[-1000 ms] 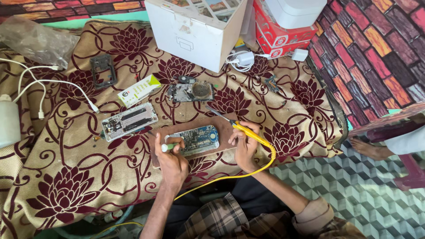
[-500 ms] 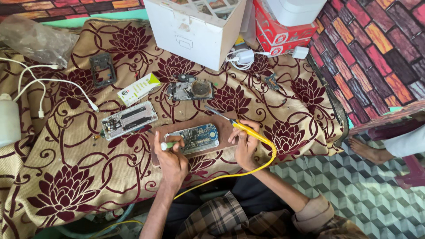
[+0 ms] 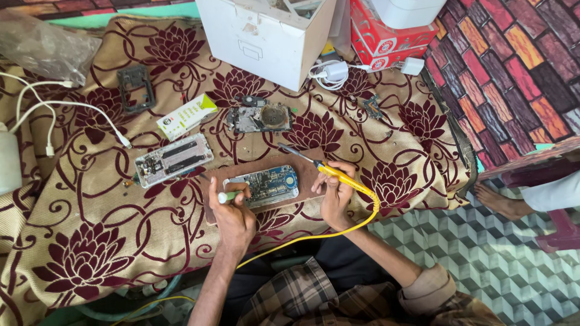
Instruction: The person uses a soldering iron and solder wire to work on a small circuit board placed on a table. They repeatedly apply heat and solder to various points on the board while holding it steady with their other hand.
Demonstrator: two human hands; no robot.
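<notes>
An opened phone with its blue circuit board [image 3: 266, 186] lies on a brown wooden pad [image 3: 308, 172] on the patterned cloth. My left hand [image 3: 232, 214] presses at the phone's left end and grips a small green-handled tool [image 3: 228, 196]. My right hand [image 3: 335, 196] holds a yellow-handled soldering iron [image 3: 338, 175] beside the phone's right end; its metal tip [image 3: 289, 150] points up and left, above the board and apart from it. A yellow cord [image 3: 314, 235] runs from the iron back toward my lap.
A second opened phone [image 3: 174, 160], a black frame [image 3: 136, 87], a small white-green box [image 3: 187, 116] and a dismantled part [image 3: 260, 118] lie farther back. A white box [image 3: 266, 39], red boxes [image 3: 386, 42], chargers [image 3: 331, 72] and white cables [image 3: 60, 108] stand behind. Another person's bare foot [image 3: 501, 202] is at right.
My head has leaned in, so everything looks slightly larger. Both hands stay at the phone; the soldering iron has barely shifted.
</notes>
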